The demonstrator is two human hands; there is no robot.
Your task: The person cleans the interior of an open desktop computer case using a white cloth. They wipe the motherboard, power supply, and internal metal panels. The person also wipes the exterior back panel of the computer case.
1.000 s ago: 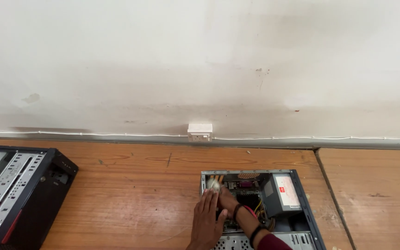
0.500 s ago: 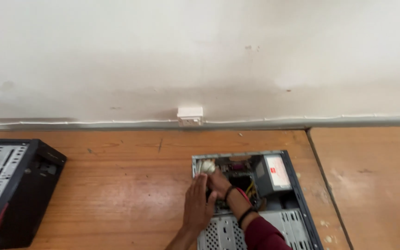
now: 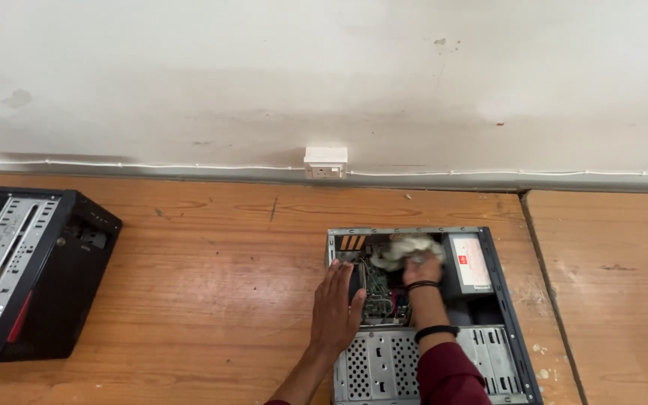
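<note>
Hands worked at the open computer case (image 3: 505,315) on the tabletop (image 3: 211,255): left hand (image 3: 337,309) lay spread flat on its edge, right hand (image 3: 422,268) clutched a white cloth (image 3: 406,247) inside.

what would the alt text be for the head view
A person's right hand presses a white cloth inside an open computer case lying on a wooden table, while the left hand rests flat on the case's left edge. A second open case lies at far left, below a white wall with a socket.
</note>
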